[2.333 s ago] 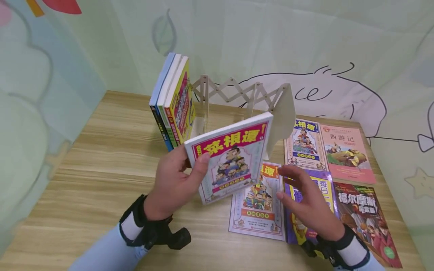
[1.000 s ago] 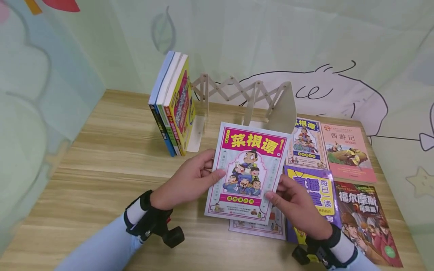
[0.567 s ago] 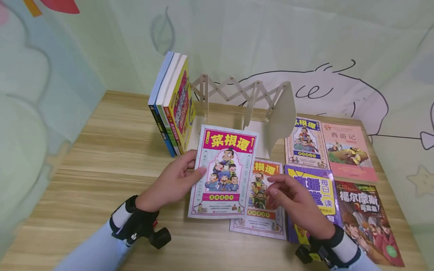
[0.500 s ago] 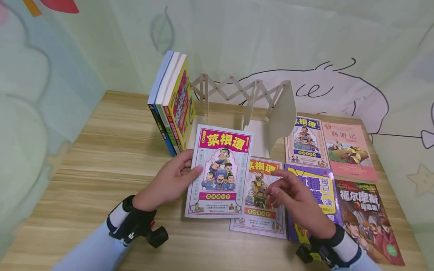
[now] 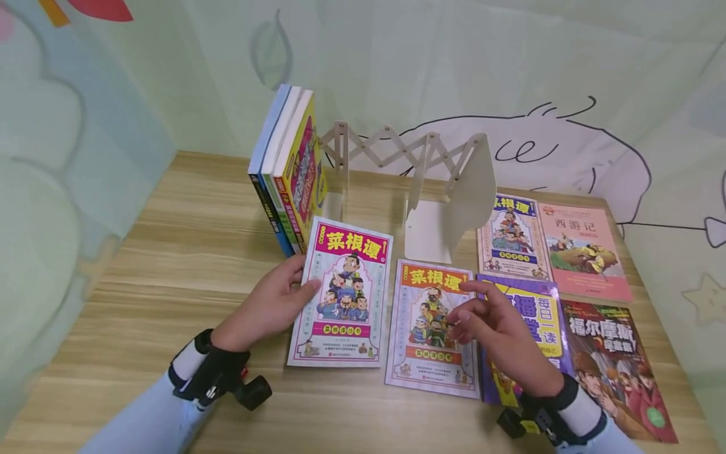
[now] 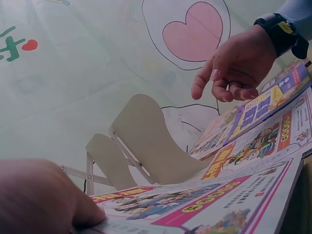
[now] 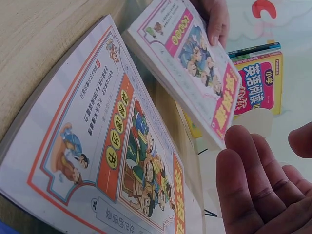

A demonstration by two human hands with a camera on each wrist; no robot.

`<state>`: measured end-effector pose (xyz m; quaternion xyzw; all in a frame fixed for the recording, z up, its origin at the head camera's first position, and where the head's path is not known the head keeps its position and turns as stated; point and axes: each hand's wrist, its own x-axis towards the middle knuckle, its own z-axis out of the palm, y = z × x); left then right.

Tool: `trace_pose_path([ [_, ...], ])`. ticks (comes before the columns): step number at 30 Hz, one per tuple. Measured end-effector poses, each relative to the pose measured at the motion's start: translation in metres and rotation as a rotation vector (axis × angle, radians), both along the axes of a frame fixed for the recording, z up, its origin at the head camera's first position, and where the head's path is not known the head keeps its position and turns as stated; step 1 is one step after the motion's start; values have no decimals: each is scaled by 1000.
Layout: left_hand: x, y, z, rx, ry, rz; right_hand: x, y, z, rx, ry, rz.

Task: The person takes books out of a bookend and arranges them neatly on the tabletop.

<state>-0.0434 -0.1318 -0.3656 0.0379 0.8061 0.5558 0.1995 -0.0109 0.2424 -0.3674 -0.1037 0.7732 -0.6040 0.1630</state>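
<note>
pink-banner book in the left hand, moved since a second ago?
Yes. The pink-banner book has shifted left and toward the person, off the orange-banner book it overlapped, now left of the white bookend. The left hand grips its left edge.

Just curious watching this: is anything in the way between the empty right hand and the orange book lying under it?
Nothing visible. The right hand hovers open just above the orange book, with only air between. The left hand holds the pink book beside it.

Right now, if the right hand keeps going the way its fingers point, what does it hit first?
Probably the orange-banner book: the right hand hovers over its right edge, fingers aimed left across the cover. The pink-banner book lies beyond. Height above the cover is unclear.
</note>
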Motion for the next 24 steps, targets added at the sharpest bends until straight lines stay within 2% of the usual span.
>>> trace_pose_path([
  [9,-2,-1,-8,-23,-42,1,1,0,-3,8,-2,3],
  [13,-2,2,-11,-58,-32,-28,0,0,-3,12,8,0],
  [24,-2,4,-18,-203,-17,-58,1,-1,-1,15,12,-11],
])
